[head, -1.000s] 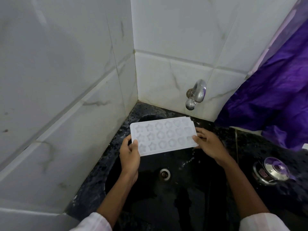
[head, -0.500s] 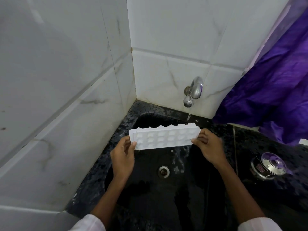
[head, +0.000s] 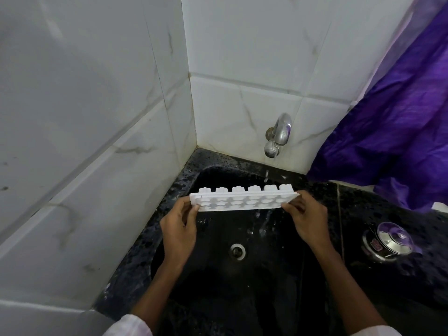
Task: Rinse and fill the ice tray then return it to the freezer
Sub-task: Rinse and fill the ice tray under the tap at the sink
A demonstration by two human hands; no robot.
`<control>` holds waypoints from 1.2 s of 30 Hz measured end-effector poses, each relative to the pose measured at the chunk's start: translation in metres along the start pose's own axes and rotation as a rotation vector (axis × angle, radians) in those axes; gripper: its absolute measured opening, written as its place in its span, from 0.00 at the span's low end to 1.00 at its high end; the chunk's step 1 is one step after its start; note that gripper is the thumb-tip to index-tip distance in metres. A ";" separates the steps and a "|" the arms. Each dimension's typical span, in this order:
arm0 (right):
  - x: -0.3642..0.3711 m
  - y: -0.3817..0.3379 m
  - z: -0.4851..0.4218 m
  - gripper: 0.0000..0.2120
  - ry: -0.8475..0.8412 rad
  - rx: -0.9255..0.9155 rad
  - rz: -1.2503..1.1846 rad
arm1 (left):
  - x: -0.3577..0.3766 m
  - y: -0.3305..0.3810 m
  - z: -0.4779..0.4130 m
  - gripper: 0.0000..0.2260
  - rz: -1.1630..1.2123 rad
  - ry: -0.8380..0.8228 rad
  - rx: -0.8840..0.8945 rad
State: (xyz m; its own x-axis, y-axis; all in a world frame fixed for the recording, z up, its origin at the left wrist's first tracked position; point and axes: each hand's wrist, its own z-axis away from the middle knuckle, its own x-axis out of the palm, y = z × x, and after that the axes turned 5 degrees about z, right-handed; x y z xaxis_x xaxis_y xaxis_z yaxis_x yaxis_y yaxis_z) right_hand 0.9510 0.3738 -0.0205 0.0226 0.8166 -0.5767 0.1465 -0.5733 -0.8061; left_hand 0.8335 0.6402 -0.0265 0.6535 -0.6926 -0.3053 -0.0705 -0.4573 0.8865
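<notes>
Since ice tray (head: 242, 202) went from flat to on-edge, rinse water dumps out, filling still due; left hand (head: 179, 229), right hand (head: 308, 221) pinch its ends.

Two walls of white, grey-veined tile (head: 97, 117) meet in a corner above a black speckled counter (head: 378, 209); the grout is discoloured along the corner joint. A black sink basin (head: 266, 282) is set into the counter's left corner, with a chrome tap (head: 278, 134) mounted on the back wall above it. Purple cloth (head: 400, 117) hangs over the counter's right edge; lighting is dim and even.
</notes>
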 end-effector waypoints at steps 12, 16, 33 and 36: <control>0.003 0.008 0.012 0.08 0.000 0.063 0.013 | 0.002 -0.012 0.005 0.10 0.010 -0.130 -0.135; 0.007 0.012 0.008 0.16 -0.066 0.174 0.040 | 0.011 -0.022 0.002 0.12 0.033 -0.283 -0.266; 0.011 -0.003 -0.052 0.22 -0.089 -0.338 0.429 | 0.050 0.000 -0.033 0.08 0.348 -0.186 -0.624; 0.017 -0.014 -0.057 0.29 -0.211 -0.254 0.303 | 0.050 0.000 -0.034 0.10 0.376 -0.189 -0.657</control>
State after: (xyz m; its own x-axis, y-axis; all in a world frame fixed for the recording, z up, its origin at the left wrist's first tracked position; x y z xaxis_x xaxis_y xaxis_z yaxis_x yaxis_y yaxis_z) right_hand 1.0059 0.3996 -0.0121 -0.0969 0.5679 -0.8174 0.4033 -0.7284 -0.5539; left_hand 0.8919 0.6248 -0.0303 0.5302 -0.8461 0.0545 0.2378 0.2100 0.9483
